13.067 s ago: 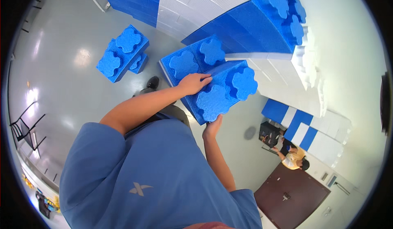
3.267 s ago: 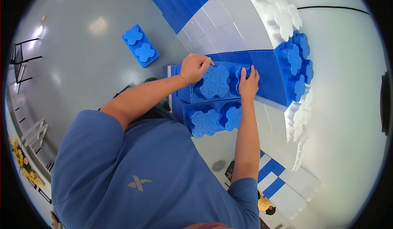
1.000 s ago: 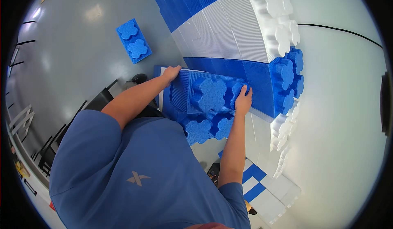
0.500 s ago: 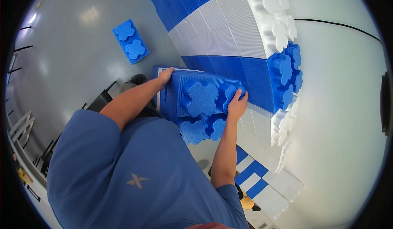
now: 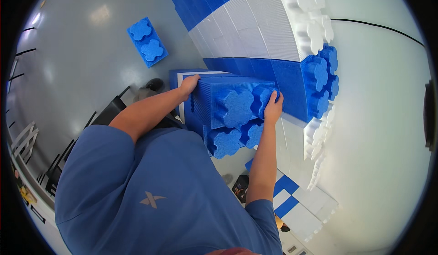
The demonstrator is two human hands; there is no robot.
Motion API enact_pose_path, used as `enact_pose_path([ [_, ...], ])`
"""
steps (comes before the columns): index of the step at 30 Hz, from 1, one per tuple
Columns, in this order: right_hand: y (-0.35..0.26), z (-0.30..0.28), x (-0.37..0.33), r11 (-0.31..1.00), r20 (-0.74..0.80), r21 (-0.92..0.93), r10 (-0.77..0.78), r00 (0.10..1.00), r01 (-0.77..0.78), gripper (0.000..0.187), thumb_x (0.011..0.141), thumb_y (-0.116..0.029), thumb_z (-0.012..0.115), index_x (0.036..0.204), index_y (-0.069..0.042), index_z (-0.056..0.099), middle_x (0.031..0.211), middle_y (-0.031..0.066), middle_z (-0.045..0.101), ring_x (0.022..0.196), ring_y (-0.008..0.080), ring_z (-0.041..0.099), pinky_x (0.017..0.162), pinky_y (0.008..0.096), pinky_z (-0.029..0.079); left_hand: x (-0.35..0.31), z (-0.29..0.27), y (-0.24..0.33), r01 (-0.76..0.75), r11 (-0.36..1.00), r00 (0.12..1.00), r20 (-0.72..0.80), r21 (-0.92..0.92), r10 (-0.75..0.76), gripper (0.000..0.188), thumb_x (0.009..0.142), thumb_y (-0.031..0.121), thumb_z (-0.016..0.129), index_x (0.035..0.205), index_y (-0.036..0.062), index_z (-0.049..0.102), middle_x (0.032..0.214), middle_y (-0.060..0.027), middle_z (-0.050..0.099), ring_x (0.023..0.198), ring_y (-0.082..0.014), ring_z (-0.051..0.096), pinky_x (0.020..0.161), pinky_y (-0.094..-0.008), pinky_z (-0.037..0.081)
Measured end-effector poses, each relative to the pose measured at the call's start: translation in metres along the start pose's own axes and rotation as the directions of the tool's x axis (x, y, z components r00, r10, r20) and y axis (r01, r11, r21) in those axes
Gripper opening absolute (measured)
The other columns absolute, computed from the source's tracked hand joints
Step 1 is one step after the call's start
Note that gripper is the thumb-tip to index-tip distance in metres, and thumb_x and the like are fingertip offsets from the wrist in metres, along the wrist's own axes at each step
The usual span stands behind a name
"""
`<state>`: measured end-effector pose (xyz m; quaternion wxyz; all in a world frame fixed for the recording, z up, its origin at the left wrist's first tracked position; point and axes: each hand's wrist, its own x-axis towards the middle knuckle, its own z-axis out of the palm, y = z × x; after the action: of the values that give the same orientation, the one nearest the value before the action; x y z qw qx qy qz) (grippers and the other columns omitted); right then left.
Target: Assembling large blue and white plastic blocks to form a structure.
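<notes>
I hold a big blue foam building block (image 5: 235, 107) with clover-shaped studs in front of my chest, at the side of a tall block wall (image 5: 273, 79). My left hand (image 5: 189, 86) is closed round its far left edge. My right hand (image 5: 273, 107) grips the outer stud at its right end, fingers bent over it. Below it, nearer my body, more blue studs (image 5: 225, 143) show on a second blue block. I cannot tell whether the two are joined. A white-edged blue piece (image 5: 179, 78) stands behind my left hand.
The wall has blue and white bands, with white studs (image 5: 310, 38) and blue studs (image 5: 318, 75) on its right side. A two-stud blue block (image 5: 148, 42) lies on the grey floor. Black chairs (image 5: 107, 111) stand at left. A blue-and-white block structure (image 5: 296, 202) is at lower right.
The held blue block and both my hands have shifted slightly to the right, and my right hand sits a little higher in view. Both hands keep their hold.
</notes>
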<state>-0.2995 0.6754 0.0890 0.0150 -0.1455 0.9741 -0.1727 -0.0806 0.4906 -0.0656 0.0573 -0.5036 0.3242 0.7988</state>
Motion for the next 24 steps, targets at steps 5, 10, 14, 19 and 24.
enact_pose_path([
  [5, -0.017, -0.001, -0.008, 0.999, -0.007, -0.046, 0.006, 1.000, -0.006, 0.060, 0.093, -0.048, 0.043, 0.129, -0.001, 0.050, 0.123, 0.0248, 0.056, 0.114, 0.0421, 0.051, 0.097, 0.0458, 0.040, 0.036, -0.007, 0.000, -0.089, 0.961, 0.976, -0.170, 0.261, 0.136, 0.057, 0.084, 0.038, 0.048, 0.121, -0.0059, 0.054, 0.127, -0.0245, 0.053, 0.117, -0.0377, 0.050, 0.098, -0.0416, 0.038],
  [10, -0.021, 0.002, -0.014, 0.999, -0.053, -0.042, 0.002, 0.999, -0.004, 0.061, 0.093, -0.049, 0.042, 0.128, 0.001, 0.051, 0.123, 0.0253, 0.057, 0.114, 0.0419, 0.053, 0.096, 0.0431, 0.041, -0.043, 0.022, 0.082, -0.479, 0.693, 0.825, 0.007, 0.539, 0.565, 0.045, 0.089, 0.038, 0.046, 0.104, -0.0004, 0.063, 0.105, -0.0218, 0.064, 0.100, -0.0372, 0.060, 0.088, -0.0420, 0.046],
  [14, -0.022, 0.002, -0.016, 0.998, -0.052, -0.048, 0.024, 0.998, -0.026, 0.057, 0.093, -0.045, 0.043, 0.130, -0.002, 0.050, 0.124, 0.0232, 0.056, 0.116, 0.0408, 0.050, 0.096, 0.0451, 0.040, -0.088, 0.064, 0.102, -0.500, 0.474, 0.807, 0.191, 0.725, 0.558, 0.048, 0.094, 0.041, 0.038, 0.104, 0.0035, 0.065, 0.104, -0.0191, 0.065, 0.098, -0.0382, 0.060, 0.090, -0.0425, 0.045],
  [19, -0.025, 0.004, -0.014, 0.999, -0.061, -0.049, 0.019, 0.998, -0.022, 0.055, 0.093, -0.043, 0.043, 0.130, -0.002, 0.050, 0.122, 0.0230, 0.057, 0.113, 0.0408, 0.051, 0.095, 0.0458, 0.041, -0.073, 0.054, 0.094, -0.606, 0.411, 0.729, 0.269, 0.681, 0.629, 0.051, 0.097, 0.036, 0.031, 0.091, 0.0067, 0.072, 0.091, -0.0193, 0.067, 0.086, -0.0394, 0.062, 0.087, -0.0438, 0.047],
  [24, -0.028, 0.012, -0.028, 0.997, -0.095, -0.065, 0.031, 0.995, -0.038, 0.053, 0.093, -0.041, 0.045, 0.129, -0.003, 0.051, 0.118, 0.0226, 0.058, 0.110, 0.0407, 0.051, 0.093, 0.0460, 0.042, -0.062, 0.037, 0.073, -0.592, 0.461, 0.741, 0.223, 0.661, 0.633, 0.050, 0.097, 0.033, 0.033, 0.085, 0.0078, 0.074, 0.084, -0.0190, 0.067, 0.084, -0.0382, 0.062, 0.084, -0.0429, 0.048],
])
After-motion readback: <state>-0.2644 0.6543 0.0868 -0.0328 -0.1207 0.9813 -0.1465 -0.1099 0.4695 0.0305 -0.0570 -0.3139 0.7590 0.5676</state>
